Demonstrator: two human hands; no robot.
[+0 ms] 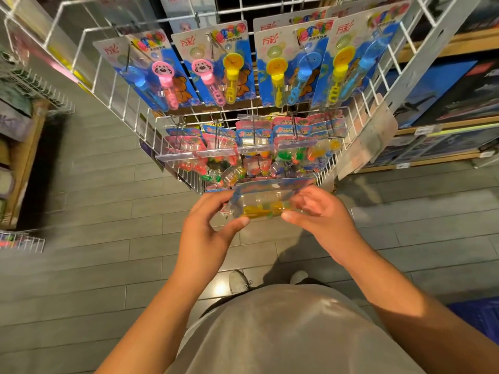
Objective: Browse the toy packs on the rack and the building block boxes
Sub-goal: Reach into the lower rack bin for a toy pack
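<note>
head view: both hands' fingers [237, 221] hide toy pack [263, 197] ends.

Left hand [209, 225], right hand [321, 220], gripping toy pack [263, 201]

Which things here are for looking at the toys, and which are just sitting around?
For the job:
- left hand and right hand, both holding the clear toy pack
- bubble wand packs on the wire rack
- boxes on the right shelves

Just around:
- floor tiles
- blue bin

Warm indoor light, floor [221, 288] glare, blurred left edge, wide-angle bending
</note>
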